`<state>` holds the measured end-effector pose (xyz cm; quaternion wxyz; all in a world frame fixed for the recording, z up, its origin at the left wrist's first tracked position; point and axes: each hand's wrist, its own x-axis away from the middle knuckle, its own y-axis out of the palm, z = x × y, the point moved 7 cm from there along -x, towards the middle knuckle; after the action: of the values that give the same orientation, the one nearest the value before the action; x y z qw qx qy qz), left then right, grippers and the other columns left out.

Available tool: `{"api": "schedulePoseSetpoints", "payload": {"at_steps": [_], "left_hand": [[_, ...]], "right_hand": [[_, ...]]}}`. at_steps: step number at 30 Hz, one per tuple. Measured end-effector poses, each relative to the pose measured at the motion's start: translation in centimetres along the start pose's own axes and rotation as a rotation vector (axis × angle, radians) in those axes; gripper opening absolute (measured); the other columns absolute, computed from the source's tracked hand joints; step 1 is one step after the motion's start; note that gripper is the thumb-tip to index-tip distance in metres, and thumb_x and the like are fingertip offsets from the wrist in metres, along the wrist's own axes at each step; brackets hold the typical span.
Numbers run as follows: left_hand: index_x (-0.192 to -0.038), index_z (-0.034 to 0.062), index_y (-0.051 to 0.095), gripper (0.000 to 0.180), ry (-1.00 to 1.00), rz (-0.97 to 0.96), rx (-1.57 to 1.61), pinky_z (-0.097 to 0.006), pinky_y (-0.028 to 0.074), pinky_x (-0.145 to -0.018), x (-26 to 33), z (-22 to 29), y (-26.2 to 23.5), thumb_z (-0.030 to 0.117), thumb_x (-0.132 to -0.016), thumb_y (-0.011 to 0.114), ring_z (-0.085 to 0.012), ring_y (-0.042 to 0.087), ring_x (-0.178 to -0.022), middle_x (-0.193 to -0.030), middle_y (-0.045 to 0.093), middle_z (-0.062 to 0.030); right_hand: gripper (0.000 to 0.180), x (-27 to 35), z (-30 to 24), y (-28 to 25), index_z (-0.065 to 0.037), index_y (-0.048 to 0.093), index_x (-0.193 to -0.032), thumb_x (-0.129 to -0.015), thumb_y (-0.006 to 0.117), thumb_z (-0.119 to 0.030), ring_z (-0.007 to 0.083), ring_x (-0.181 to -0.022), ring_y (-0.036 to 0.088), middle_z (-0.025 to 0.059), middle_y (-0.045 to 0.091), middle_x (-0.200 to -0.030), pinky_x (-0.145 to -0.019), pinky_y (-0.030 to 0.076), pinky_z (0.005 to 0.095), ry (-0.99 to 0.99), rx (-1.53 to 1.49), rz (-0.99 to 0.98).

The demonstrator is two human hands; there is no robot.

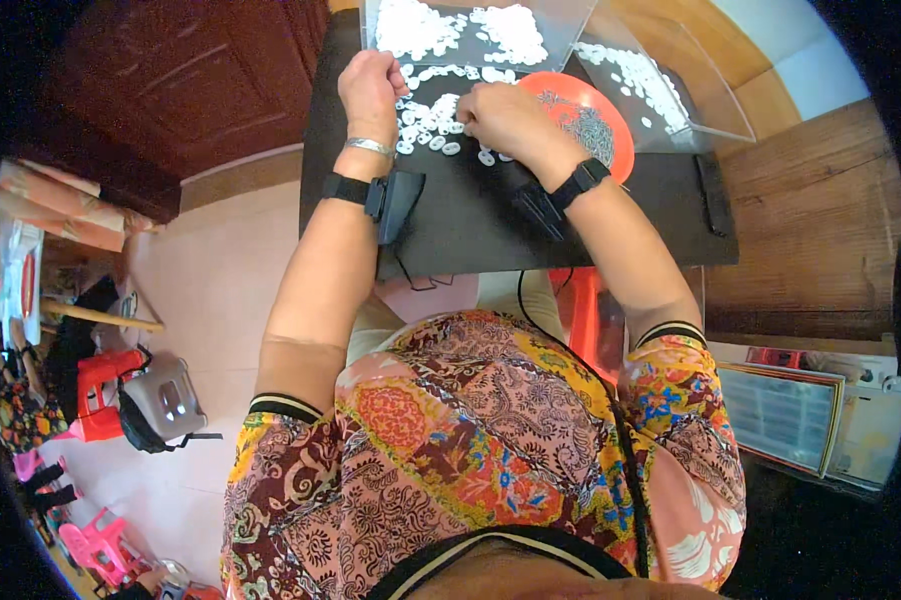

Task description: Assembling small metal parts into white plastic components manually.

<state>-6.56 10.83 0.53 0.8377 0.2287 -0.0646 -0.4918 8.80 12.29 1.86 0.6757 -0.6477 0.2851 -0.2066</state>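
Small white oval plastic pieces [433, 118] with dark markings or holes lie loosely on the dark tabletop between my hands. My left hand [371, 92] is at their left side, fingers curled closed; what it holds, if anything, is hidden. Over the right part of the pile, my right hand [507, 117] has its fingertips pinched together, pointing left, and I cannot make out what is in them. An orange round dish [618, 130] stands just beyond and right of my right hand. Inside it lie many small grey metal parts [590, 133], too small to name surely.
At the table's far side, clear-walled trays [570, 25] hold more white pieces. A thin black object [711, 195] lies near the right edge of the dark table [460, 225]. Below it is a red stool [592, 330]. Other people and a pink chair [102, 545] are at the left.
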Motion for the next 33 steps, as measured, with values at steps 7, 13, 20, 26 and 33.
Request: {"api": "schedulePoseSetpoints", "payload": {"at_steps": [7, 13, 20, 26, 33], "left_hand": [[-0.068, 0.0027, 0.054, 0.013, -0.107, -0.054, 0.004, -0.023, 0.041, -0.042, 0.2, -0.8, 0.6, 0.007, -0.079, 0.050, -0.0098, 0.047, -0.046, -0.060, 0.052, -0.0030], [-0.064, 0.0034, 0.054, 0.016, -0.105, -0.042, -0.010, -0.023, 0.041, -0.043, 0.0, -0.9, 0.2, 0.008, -0.079, 0.050, -0.0100, 0.047, -0.046, -0.058, 0.051, -0.0025], [-0.065, 0.0038, 0.054, 0.018, -0.088, -0.041, -0.064, -0.023, 0.041, -0.044, -0.1, -0.9, 0.2, 0.009, -0.080, 0.049, -0.0100, 0.047, -0.047, -0.058, 0.051, -0.0022], [-0.065, 0.0033, 0.055, 0.018, -0.089, -0.036, -0.050, -0.022, 0.041, -0.044, 0.2, -0.6, 0.0, 0.010, -0.081, 0.049, -0.0098, 0.047, -0.047, -0.059, 0.051, -0.0023], [-0.065, 0.0028, 0.054, 0.018, -0.072, -0.057, -0.084, -0.023, 0.039, -0.043, 0.0, -0.7, 0.3, 0.010, -0.080, 0.049, -0.0104, 0.046, -0.045, -0.057, 0.051, -0.0026]], "right_hand": [[0.012, 0.4, -0.1, -1.0, -0.008, 0.064, -0.083, -0.078, 0.054, -0.014, 0.0313, -0.081, 0.060, 0.0120, 0.063, -0.083, -0.068, 0.048, 0.0412, 0.093, -0.033, -0.025], [0.015, 0.6, -0.7, -1.4, -0.007, 0.065, -0.087, -0.079, 0.053, -0.011, 0.0307, -0.085, 0.061, 0.0114, 0.065, -0.088, -0.072, 0.049, 0.0409, 0.009, -0.087, 0.035], [0.016, -0.3, 1.1, -0.6, -0.010, 0.068, -0.082, -0.076, 0.054, -0.014, 0.0325, -0.079, 0.063, 0.0150, 0.065, -0.083, -0.069, 0.049, 0.0424, 0.012, -0.094, 0.067], [0.018, 0.2, -1.1, -1.0, -0.008, 0.068, -0.079, -0.075, 0.057, -0.022, 0.0320, -0.077, 0.063, 0.0151, 0.065, -0.078, -0.068, 0.050, 0.0426, 0.147, -0.243, -0.118], [0.018, -0.3, -1.1, 0.1, -0.008, 0.066, -0.079, -0.076, 0.059, -0.025, 0.0298, -0.072, 0.062, 0.0113, 0.064, -0.072, -0.065, 0.048, 0.0408, 0.185, -0.119, 0.002]]}}
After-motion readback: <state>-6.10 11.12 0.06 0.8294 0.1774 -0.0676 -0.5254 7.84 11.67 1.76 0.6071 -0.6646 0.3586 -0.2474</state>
